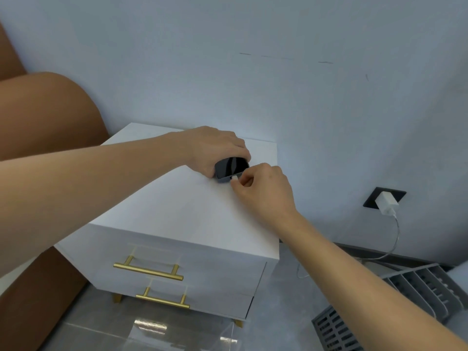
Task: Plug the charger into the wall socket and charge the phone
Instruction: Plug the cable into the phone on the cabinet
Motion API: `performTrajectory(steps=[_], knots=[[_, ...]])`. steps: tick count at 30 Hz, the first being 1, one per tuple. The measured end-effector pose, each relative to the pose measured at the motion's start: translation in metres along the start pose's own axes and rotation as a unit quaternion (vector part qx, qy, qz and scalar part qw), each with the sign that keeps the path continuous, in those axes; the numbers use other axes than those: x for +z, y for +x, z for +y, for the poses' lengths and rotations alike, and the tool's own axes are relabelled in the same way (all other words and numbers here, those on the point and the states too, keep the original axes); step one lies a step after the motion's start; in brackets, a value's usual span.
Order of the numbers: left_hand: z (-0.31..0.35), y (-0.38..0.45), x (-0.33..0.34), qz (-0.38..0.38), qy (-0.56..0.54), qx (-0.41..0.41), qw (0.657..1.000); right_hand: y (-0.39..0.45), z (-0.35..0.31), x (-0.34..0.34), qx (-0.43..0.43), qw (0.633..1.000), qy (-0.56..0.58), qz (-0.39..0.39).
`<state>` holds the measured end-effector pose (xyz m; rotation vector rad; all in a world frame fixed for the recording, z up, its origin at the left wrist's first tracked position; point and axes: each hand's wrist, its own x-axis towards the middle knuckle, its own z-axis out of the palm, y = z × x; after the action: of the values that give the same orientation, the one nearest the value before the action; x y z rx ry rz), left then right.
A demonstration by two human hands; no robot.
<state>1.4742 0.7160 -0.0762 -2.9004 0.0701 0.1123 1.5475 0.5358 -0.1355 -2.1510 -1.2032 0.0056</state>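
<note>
A black phone [231, 167] lies on the white nightstand [177, 206], near its back right corner. My left hand [212, 148] grips the phone from above and behind. My right hand [263, 188] pinches the white cable plug [235, 178] against the phone's near end. The white charger [386, 202] sits in the black wall socket [372, 200] low on the wall at right. Its white cable [395, 239] hangs down toward the floor; the stretch leading to my right hand is hidden behind my arm.
The nightstand has two drawers with gold handles [149, 271]. A brown padded headboard or seat [45, 115] stands at left. A grey slatted rack [415, 287] lies on the tiled floor at right, below the socket. The pale wall is directly behind the nightstand.
</note>
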Motion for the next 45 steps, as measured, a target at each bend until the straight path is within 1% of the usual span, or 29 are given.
performTrajectory(steps=[3, 5, 7, 9, 11, 12, 13, 14, 20, 45], knots=[[0.002, 0.001, 0.009, 0.0, 0.037, 0.012, 0.999, -0.004, -0.006, 0.0, -0.019, 1.0, -0.014, -0.007], [0.004, -0.001, 0.015, 0.012, 0.022, 0.011, 1.0, -0.005, -0.006, 0.0, -0.026, 1.0, -0.006, -0.012], [0.005, -0.011, 0.021, 0.046, -0.009, -0.009, 0.999, -0.006, -0.004, -0.002, -0.033, 0.999, 0.009, -0.017], [0.004, -0.027, 0.031, 0.103, -0.067, -0.08, 0.989, -0.006, -0.001, -0.004, -0.033, 0.999, 0.022, -0.016], [0.002, -0.048, 0.045, 0.168, -0.147, -0.194, 0.955, -0.005, 0.003, -0.006, -0.027, 0.999, 0.033, -0.009], [0.002, -0.058, 0.052, 0.186, -0.169, -0.245, 0.936, -0.005, 0.004, -0.006, -0.022, 0.999, 0.037, -0.005], [0.003, -0.067, 0.06, 0.185, -0.179, -0.284, 0.924, -0.004, 0.005, -0.007, -0.016, 0.999, 0.043, -0.002], [0.005, -0.074, 0.066, 0.177, -0.186, -0.306, 0.917, -0.004, 0.006, -0.008, -0.009, 0.999, 0.05, 0.001], [0.014, -0.082, 0.081, 0.203, -0.199, -0.319, 0.904, -0.002, 0.011, -0.008, 0.007, 0.998, 0.06, 0.016], [0.013, -0.082, 0.085, 0.196, -0.207, -0.324, 0.902, 0.001, 0.018, -0.009, 0.0, 0.998, 0.063, 0.016]])
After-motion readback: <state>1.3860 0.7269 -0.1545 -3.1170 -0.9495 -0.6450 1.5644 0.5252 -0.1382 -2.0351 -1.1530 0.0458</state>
